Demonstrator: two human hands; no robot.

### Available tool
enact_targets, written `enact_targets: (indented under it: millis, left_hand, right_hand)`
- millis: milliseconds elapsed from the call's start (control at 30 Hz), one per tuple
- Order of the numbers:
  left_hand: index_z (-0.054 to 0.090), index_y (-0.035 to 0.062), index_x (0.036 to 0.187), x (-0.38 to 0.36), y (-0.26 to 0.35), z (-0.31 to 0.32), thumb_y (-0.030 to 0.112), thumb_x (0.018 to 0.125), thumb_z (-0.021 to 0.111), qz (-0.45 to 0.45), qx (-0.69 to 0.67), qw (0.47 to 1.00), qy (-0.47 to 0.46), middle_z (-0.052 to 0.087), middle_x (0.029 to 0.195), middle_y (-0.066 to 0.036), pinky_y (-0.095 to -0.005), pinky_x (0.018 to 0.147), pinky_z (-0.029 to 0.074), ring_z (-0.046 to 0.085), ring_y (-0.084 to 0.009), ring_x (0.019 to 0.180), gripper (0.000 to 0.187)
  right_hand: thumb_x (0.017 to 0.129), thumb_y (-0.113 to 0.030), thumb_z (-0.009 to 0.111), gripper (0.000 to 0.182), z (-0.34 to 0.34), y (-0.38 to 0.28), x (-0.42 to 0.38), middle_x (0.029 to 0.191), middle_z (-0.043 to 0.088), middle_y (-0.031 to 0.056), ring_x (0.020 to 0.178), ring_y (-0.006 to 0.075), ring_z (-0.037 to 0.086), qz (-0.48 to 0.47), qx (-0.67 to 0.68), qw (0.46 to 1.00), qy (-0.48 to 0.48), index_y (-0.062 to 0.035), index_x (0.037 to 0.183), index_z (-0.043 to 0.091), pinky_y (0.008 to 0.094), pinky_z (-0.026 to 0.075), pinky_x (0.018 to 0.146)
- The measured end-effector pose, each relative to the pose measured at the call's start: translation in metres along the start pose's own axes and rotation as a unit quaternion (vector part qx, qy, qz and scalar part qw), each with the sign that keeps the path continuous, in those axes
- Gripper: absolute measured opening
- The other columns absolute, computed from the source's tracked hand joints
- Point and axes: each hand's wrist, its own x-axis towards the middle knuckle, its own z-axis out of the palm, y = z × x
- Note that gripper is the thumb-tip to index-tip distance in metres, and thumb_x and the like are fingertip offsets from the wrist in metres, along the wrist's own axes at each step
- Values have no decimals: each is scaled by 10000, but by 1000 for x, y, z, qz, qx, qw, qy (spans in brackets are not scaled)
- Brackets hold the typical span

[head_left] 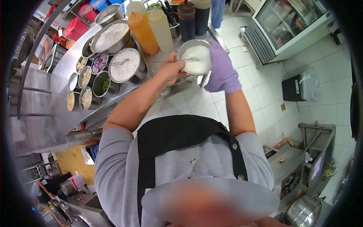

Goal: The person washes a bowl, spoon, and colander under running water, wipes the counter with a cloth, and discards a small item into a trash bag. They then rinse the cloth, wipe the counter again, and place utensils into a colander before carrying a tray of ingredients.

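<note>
A round metal bowl point(180, 50) of white, thick-looking liquid point(196, 53) is held up just past the table's edge. My left hand point(172, 70) is bare and closed around the thin metal handle of a spoon point(160, 61), whose far end dips into the liquid. Its fingers also lie against the bowl's near side. On the opposite side, my right hand point(224, 70) wears a purple cloth glove and grips the bowl; its fingertips are partly hidden.
Left of the bowl, a metal table point(62, 85) carries a pot of white powder point(124, 66), a larger powder-filled bowl point(113, 36), several small ingredient tins and an orange squeeze bottle point(143, 32). A glass-door fridge point(289, 22) and black bin point(292, 90) stand right. Other people are at far left.
</note>
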Motion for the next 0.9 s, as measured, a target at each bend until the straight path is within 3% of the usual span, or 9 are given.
enact_targets:
  millis: [200, 233, 300, 367, 433, 567, 633, 733, 900]
  left_hand:
    - [443, 106, 853, -23, 10, -20, 19, 700, 537, -74, 177, 966, -173, 434, 714, 25, -221, 471, 363, 450, -59, 573, 200]
    - [443, 105, 850, -24, 10, -18, 21, 704, 537, -76, 196, 959, -192, 424, 704, 29, -227, 466, 354, 443, -58, 570, 193]
    - [447, 101, 855, -20, 8, -23, 33, 720, 542, -75, 222, 947, -220, 419, 701, 32, -233, 462, 341, 438, -54, 578, 179]
    - [456, 95, 872, -13, -3, -34, 52, 745, 552, -74, 238, 939, -238, 426, 713, 31, -235, 462, 333, 443, -49, 600, 165]
    - [458, 84, 899, -13, -17, -42, 77, 777, 553, 7, 333, 928, -166, 440, 726, 21, -227, 478, 352, 453, -48, 627, 154]
    - [454, 47, 953, -61, -30, -27, 106, 819, 539, 7, 376, 925, 49, 484, 760, -15, -220, 499, 425, 501, -69, 663, 169]
    - [445, 28, 976, -68, -52, -23, 100, 817, 532, 19, 221, 973, 59, 500, 769, -35, -233, 501, 464, 527, -91, 664, 195]
    - [431, 18, 1020, -65, -63, -30, 63, 791, 513, 24, 135, 990, 40, 510, 773, -47, -260, 482, 509, 557, -114, 650, 247]
    - [439, 46, 947, -73, -41, -38, 35, 763, 503, 3, 161, 982, -99, 482, 746, -16, -245, 473, 462, 527, -91, 627, 194]
  right_hand:
    - [527, -178, 770, 699, -2, -11, 11, 1049, 589, 147, 968, 314, 580, -68, 33, 951, -300, -73, 1168, 512, 345, 470, 815]
    - [637, -169, 723, 538, 14, 5, 2, 1011, 605, 130, 929, 284, 597, -123, 36, 952, -277, -68, 1131, 538, 331, 471, 806]
    - [725, -161, 648, 414, 31, 2, -3, 1029, 602, 132, 920, 264, 596, -77, 41, 947, -309, -63, 1117, 557, 323, 468, 809]
    - [788, -143, 574, 318, 43, -7, -14, 1037, 603, 142, 918, 276, 596, -15, 114, 965, -237, -46, 1091, 570, 330, 469, 805]
    - [826, -115, 502, 261, 46, -28, -32, 1034, 609, 159, 924, 319, 596, 61, 251, 965, -50, -18, 1055, 579, 351, 474, 792]
    - [817, -122, 514, 298, 43, -35, -33, 1089, 603, 143, 982, 306, 581, 113, 173, 977, -60, -34, 1096, 570, 347, 457, 848]
    - [801, -145, 555, 363, 28, -48, -25, 1103, 602, 122, 973, 263, 598, 144, 25, 982, -121, -62, 1155, 562, 324, 456, 858]
    - [778, -136, 573, 417, 33, -46, -27, 1126, 596, 133, 1000, 289, 590, 50, -116, 985, -120, -87, 1191, 539, 346, 459, 862]
    - [695, -155, 666, 491, 40, -26, -19, 1057, 595, 108, 939, 293, 591, -141, -62, 981, -116, -96, 1166, 540, 360, 463, 798]
